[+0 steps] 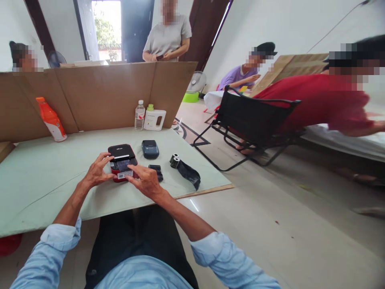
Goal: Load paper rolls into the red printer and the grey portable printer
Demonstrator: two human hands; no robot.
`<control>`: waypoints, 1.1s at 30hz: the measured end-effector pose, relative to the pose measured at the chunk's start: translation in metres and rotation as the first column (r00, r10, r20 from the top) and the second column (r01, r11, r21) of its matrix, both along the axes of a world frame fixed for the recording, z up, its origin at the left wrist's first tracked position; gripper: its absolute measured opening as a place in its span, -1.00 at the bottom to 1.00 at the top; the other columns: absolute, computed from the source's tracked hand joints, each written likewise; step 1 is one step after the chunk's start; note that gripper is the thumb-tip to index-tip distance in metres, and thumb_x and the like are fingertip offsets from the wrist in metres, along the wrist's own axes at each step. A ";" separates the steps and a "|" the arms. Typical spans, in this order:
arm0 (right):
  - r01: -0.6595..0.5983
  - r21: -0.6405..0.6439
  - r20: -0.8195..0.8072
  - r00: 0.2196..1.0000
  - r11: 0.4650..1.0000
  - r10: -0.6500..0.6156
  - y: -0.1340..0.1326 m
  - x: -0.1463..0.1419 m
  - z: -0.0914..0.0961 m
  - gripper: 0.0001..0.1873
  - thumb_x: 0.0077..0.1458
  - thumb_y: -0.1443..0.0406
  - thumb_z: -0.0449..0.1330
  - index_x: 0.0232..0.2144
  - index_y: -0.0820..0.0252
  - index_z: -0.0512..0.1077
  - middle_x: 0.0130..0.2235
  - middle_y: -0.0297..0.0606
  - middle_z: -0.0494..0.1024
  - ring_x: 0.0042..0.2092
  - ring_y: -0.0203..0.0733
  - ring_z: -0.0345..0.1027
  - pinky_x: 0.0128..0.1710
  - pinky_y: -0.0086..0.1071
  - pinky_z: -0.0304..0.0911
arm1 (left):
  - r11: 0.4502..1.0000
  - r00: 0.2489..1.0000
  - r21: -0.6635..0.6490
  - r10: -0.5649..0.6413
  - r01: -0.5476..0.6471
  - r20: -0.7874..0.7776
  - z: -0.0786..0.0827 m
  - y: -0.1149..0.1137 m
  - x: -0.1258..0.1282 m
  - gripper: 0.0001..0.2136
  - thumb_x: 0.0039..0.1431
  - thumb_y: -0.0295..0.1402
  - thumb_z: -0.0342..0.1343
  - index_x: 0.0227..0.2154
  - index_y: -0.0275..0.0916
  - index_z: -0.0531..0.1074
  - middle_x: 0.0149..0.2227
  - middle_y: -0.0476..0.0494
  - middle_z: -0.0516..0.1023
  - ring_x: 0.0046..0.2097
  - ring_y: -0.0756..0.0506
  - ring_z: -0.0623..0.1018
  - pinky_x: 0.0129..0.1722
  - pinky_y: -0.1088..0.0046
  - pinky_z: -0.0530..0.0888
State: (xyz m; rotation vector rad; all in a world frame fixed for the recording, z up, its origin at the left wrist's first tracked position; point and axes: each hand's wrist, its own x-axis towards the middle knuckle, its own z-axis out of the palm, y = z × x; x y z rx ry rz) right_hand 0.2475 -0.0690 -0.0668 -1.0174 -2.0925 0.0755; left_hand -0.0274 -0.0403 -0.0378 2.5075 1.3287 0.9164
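Note:
A small red and black label printer (120, 151) lies on the table in front of me, with a dark strip (122, 165) across its front part and a white label on its front side. My left hand (98, 170) holds the printer's left side, fingertips on top and thumb low at the front. From the right, my right hand (147, 180) grips the front edge, its index finger at the dark strip and thumb by the white label. Partly behind that hand lie dark rolls (155, 167). A dark blue-grey portable device (150, 149) sits just beyond.
Black rolls with a loose trailing strip (189, 174) lie near the table's right edge. An orange bottle (51, 119), a clear bottle (140, 115) and a white jug (154, 119) stand against a cardboard panel (105, 96). A black folding chair (249, 116) and several people are nearby.

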 end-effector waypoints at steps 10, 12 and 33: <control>-0.079 -0.215 0.167 0.979 0.973 0.117 0.066 0.023 -0.009 0.03 0.10 0.07 0.52 0.47 0.09 0.18 0.43 0.15 0.29 0.42 0.25 0.24 0.33 0.14 0.31 | 0.983 0.984 0.050 0.177 -0.175 -0.035 -0.021 -0.011 0.010 -0.23 0.02 -0.09 0.48 0.30 -0.09 0.40 0.44 -0.36 0.23 0.31 -0.41 0.51 0.19 -0.02 0.60; -0.106 -0.198 0.112 0.985 0.975 0.130 0.066 0.023 -0.017 0.00 0.13 0.07 0.50 0.48 0.07 0.17 0.41 0.10 0.32 0.41 0.20 0.28 0.35 0.09 0.30 | 0.979 0.978 0.059 0.201 -0.198 -0.050 -0.022 -0.011 0.011 -0.23 0.02 -0.10 0.48 0.30 -0.08 0.40 0.44 -0.34 0.24 0.32 -0.40 0.50 0.20 -0.01 0.59; -0.277 -0.352 -0.218 0.953 0.894 0.210 0.063 -0.089 0.040 -0.03 0.15 0.18 0.42 0.46 0.00 0.04 0.12 -0.19 0.63 0.06 0.09 0.53 0.01 -0.20 0.39 | 0.925 0.914 -0.049 0.379 -0.376 0.144 0.007 -0.022 -0.041 -0.16 0.10 -0.33 0.26 0.46 -0.20 0.11 0.40 -0.41 0.39 0.32 -0.36 0.53 0.29 -0.04 0.49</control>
